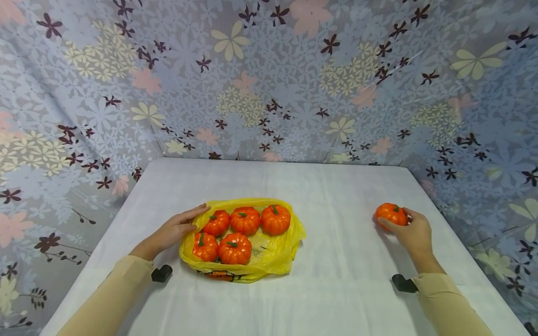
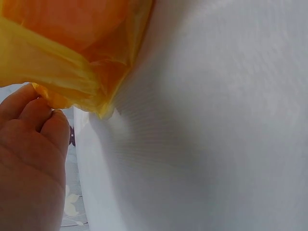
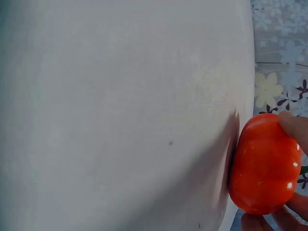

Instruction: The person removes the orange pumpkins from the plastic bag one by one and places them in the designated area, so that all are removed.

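Observation:
A yellow plastic bag [image 1: 296, 233] lies with its mouth spread wide on the table. Inside it sit several small orange pumpkins [image 1: 275, 220] with green stems. My left hand [image 1: 170, 232] holds the bag's left rim; in the left wrist view its fingers [image 2: 55, 127] are bent against the edge of the yellow plastic. Well to the right, my right hand [image 1: 414, 233] grips another small orange pumpkin [image 1: 391, 214], thumb on the near side and fingers round the far side. The right wrist view shows this pumpkin [image 3: 263, 166] low over the table, its shadow close beside it.
A white cloth covers the table [image 1: 336, 289]. Flower-patterned fabric [image 1: 269, 84] hangs behind it and along both sides. Dark wrist-worn pieces [image 1: 161, 274] show beside both sleeves. A wide stretch of white cloth separates the bag from the right hand.

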`<state>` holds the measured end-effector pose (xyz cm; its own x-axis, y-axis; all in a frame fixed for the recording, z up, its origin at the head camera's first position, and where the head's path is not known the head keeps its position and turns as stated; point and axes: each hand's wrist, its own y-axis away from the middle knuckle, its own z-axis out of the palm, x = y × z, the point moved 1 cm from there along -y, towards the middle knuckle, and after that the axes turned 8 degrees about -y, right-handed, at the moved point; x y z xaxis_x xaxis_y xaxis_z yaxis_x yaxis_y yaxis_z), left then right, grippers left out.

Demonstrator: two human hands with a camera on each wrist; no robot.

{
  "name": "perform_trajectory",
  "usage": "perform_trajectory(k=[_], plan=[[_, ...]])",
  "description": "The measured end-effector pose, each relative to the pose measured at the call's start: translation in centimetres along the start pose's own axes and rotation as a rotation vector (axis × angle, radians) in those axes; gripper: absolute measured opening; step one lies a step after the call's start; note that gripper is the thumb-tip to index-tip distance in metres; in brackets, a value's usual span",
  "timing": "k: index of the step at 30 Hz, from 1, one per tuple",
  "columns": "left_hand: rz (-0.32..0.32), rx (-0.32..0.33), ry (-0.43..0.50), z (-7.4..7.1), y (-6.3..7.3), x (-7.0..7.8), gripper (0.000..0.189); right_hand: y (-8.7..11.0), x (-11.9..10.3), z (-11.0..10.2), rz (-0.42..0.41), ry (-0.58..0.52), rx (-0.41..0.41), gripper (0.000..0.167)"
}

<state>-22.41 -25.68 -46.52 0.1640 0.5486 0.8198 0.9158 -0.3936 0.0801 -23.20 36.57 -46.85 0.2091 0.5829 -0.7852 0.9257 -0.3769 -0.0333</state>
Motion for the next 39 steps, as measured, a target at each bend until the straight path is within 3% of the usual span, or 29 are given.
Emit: perform_trajectory(k=[7,18,26,31,39], plan=[[0.037,-0.002,0.015,0.1,0.0,0.0,0.054,-0.1,0.2,0.2,-0.044,0.011,-0.026,0.094],[0.040,0.001,0.006,0.1,-0.4,-0.3,0.055,-0.2,0.4,0.3,-0.055,0.038,-0.023,0.095],[0.037,-0.012,0.008,0.1,-0.4,-0.1,0.054,-0.2,-0.4,-0.1,-0.044,0.032,-0.004,0.109],[0.033,-0.012,0.002,-0.2,-0.2,0.2,0.054,-0.1,-2.5,-0.5,-0.119,0.044,0.037,0.111],[0.041,-0.008,0.016,-0.2,-0.2,-0.3,0.055,0.7,-5.8,-0.1,-0.309,0.013,0.050,0.109]])
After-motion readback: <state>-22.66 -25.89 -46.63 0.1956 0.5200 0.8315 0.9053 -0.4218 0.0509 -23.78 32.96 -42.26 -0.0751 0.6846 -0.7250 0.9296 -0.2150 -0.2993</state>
